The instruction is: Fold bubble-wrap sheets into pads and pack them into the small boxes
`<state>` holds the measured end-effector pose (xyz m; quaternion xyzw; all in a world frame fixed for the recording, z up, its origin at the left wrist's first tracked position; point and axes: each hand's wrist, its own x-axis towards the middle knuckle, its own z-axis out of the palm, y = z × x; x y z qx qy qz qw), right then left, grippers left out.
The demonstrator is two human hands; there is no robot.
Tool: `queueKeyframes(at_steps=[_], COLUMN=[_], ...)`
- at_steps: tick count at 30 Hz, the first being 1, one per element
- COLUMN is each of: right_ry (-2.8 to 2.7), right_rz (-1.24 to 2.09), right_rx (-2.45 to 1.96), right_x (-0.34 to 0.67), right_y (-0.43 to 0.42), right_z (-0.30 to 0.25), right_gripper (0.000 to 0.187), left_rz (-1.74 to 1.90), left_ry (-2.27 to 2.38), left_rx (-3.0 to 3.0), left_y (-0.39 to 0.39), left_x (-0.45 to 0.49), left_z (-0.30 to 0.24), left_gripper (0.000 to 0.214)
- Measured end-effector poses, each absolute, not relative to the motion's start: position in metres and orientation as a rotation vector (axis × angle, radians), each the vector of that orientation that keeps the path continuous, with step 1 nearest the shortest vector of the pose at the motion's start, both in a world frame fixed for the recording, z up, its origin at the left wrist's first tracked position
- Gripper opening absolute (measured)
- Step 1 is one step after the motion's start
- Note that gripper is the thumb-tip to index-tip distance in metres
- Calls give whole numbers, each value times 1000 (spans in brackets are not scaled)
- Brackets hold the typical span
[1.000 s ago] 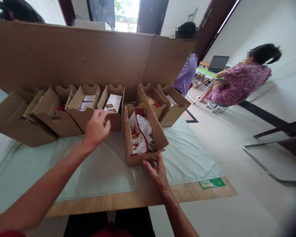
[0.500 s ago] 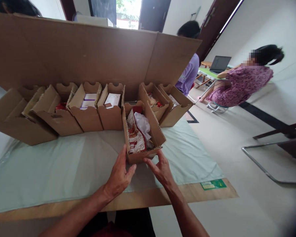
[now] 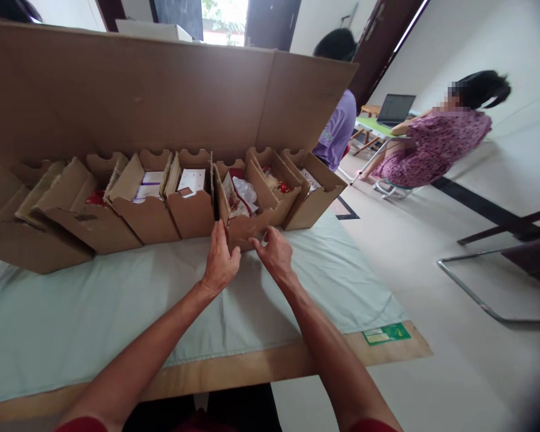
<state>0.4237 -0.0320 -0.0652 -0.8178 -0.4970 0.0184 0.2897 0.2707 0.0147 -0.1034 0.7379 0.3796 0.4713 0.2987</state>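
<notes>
The left hand [image 3: 221, 261] and right hand [image 3: 275, 252], thumbs apart from fingers, flank the front of a cardboard box [image 3: 243, 231], probably keeping it aligned with neighbouring boxes [image 3: 189, 215] towards the worktop's [image 3: 234, 371] far edge.

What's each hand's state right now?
Left hand: open, at front left edge of box with crumpled plastic.
Right hand: partly curled at that box's front; grip can't be told.

A wooden table [image 3: 225, 371] bears a green label [image 3: 387, 333] and pale cloth [image 3: 139, 306] topped with cardboard boxes [image 3: 192, 213]
</notes>
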Motion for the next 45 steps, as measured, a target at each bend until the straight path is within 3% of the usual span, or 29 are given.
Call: queueKeyframes(at_steps=[9, 14, 18, 23, 25, 30, 36, 41, 45], right_ry=[-1250, -1240, -1207, -1301, -1411, -1528, -1506, -1446, -1608], right_rz=[195, 282, 85, -193, -192, -164, -175, -188, -197], right_rx=[-2148, -1935, -1858, -1955, -2085, -2295, -2243, -2071, -1799], right_x=[425, 424, 442, 485, 495, 497, 497, 485, 441], right_y=[14, 18, 8, 7, 14, 25, 14, -11, -21], right_z=[-67, -75, -62, -20, -4, 15, 9, 13, 24], right_gripper=[25, 43, 44, 67, 63, 28, 28, 51, 34], left_rz=[1213, 1194, 1201, 1242, 1257, 1304, 1243, 1089, 906], left_ry=[971, 992, 1016, 1035, 1067, 1133, 1120, 1079, 994], left_rx=[1890, 1861, 1878, 1875, 1830, 1785, 1794, 1877, 2018], left_y=[38, 66, 63, 51, 53, 64, 60, 31, -17], left_x=[286, 294, 292, 295, 299, 304, 296, 266, 221], left_z=[-124, -117, -118, -122, -120, -114, -111, -96, -100], left_gripper=[95, 98, 93, 93, 94, 88, 85, 81, 64])
